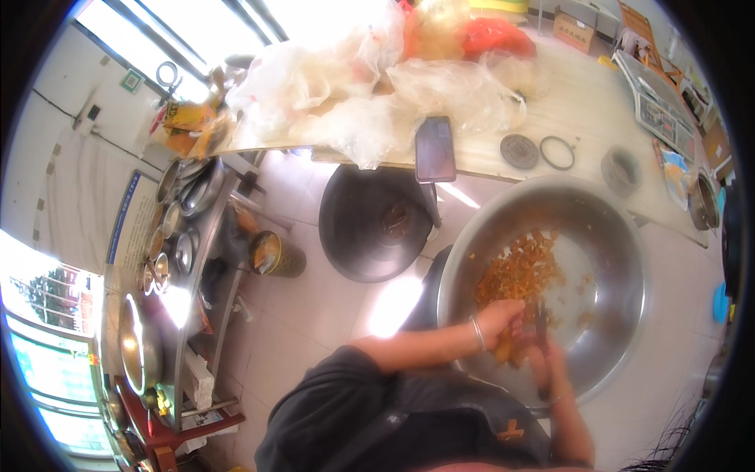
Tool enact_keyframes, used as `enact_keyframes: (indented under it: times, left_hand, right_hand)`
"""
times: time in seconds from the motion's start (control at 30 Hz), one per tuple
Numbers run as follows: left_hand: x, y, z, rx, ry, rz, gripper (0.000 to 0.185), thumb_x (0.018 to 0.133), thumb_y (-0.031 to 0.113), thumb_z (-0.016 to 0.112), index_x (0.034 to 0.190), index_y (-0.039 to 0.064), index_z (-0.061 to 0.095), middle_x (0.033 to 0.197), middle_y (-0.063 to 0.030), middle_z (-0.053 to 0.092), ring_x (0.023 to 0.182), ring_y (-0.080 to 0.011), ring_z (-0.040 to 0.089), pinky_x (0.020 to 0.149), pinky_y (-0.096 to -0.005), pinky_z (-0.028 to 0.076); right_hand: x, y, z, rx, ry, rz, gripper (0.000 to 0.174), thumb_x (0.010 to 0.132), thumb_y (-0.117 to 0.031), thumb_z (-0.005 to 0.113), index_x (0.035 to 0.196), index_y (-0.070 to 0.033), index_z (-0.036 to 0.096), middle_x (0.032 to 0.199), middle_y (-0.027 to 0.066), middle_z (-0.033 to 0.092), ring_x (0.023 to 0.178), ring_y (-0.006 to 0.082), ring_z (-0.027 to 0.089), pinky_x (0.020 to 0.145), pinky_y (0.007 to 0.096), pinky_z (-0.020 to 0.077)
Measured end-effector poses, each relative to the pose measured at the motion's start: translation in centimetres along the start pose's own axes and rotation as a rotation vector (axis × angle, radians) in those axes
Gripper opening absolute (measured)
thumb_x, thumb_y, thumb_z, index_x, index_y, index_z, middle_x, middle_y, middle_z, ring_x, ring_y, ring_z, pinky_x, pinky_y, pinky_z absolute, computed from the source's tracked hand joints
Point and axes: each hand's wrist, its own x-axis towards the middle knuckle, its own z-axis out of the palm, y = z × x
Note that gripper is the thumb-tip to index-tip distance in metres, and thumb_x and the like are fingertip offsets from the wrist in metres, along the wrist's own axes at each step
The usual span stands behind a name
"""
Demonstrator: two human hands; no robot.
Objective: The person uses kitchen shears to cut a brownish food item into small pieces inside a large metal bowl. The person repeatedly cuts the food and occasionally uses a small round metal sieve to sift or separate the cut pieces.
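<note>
A wide metal basin [619, 277] lies before me, with a heap of small orange-brown chopped pieces [519, 271] on its bottom. Over the basin's near side, my left hand [501, 321], with a bangle on the wrist, is closed on a yellowish-orange piece of food [506, 351]. My right hand [545, 363] grips the handle of a knife [541, 324], whose blurred dark blade points away from me beside the left hand. The exact contact between blade and food is blurred.
Beyond the basin, a table [566, 106] bears plastic bags [354, 106], a smartphone [435, 150] at its edge, a round lid [519, 151] and a scale [663, 121]. A black round pan [377, 224] is left of the basin. Metal bowls crowd a shelf [203, 248] at far left, near a bin [277, 253].
</note>
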Motion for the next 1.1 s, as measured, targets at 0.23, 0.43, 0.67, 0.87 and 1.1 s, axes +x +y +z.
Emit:
enact_keyframes:
  times: [0.23,0.43,0.67,0.87,1.1]
  left_hand:
    - [-0.9,0.2,0.8,0.456,-0.078,0.181,0.025,0.101,0.023,0.049,0.082,0.006,0.050,0.062,-0.0019,0.051,0.052,-0.0119,0.049,0.051,-0.0260,0.041]
    - [-1.5,-0.6,0.8,0.653,-0.110,0.246,0.022,0.101,0.018,0.045,0.085,0.004,0.051,0.062,-0.0013,0.051,0.050,-0.0101,0.049,0.047,-0.0254,0.040]
    - [-1.1,-0.8,0.7,0.888,-0.035,0.529,0.018,0.100,0.015,0.046,0.087,0.005,0.051,0.060,-0.0018,0.051,0.047,-0.0101,0.049,0.045,-0.0264,0.040]
    - [-1.6,-0.4,0.7,0.978,-0.064,0.548,0.017,0.099,0.014,0.047,0.087,0.004,0.051,0.055,-0.0017,0.049,0.046,-0.0101,0.050,0.042,-0.0281,0.039]
    - [-1.9,0.5,1.1,0.820,-0.021,0.333,0.019,0.099,0.016,0.046,0.086,0.003,0.051,0.055,-0.0024,0.049,0.045,-0.0109,0.049,0.042,-0.0282,0.039]
  right_hand:
    - [-0.1,-0.9,-1.6,-0.277,-0.057,-0.049,0.032,0.086,-0.015,0.066,0.113,0.000,0.059,0.081,0.0000,0.057,0.072,0.0089,0.053,0.066,0.0259,0.0462]
    - [0.4,0.4,-1.6,-0.224,-0.108,-0.021,0.036,0.084,-0.017,0.069,0.114,0.000,0.058,0.078,0.0019,0.057,0.069,0.0108,0.053,0.065,0.0272,0.0463]
    - [0.3,1.4,-1.7,-0.221,-0.117,-0.052,0.033,0.084,-0.016,0.068,0.111,0.000,0.059,0.076,0.0034,0.058,0.068,0.0130,0.054,0.064,0.0286,0.0467]
    - [0.2,0.6,-1.8,-0.395,-0.082,-0.052,0.020,0.089,-0.019,0.061,0.095,0.000,0.062,0.069,0.0126,0.060,0.062,0.0202,0.055,0.060,0.0335,0.0461]
    - [-0.3,-1.1,-1.6,-0.461,-0.048,0.032,0.021,0.091,-0.019,0.058,0.085,0.000,0.061,0.061,0.0117,0.057,0.056,0.0213,0.053,0.056,0.0352,0.0439]
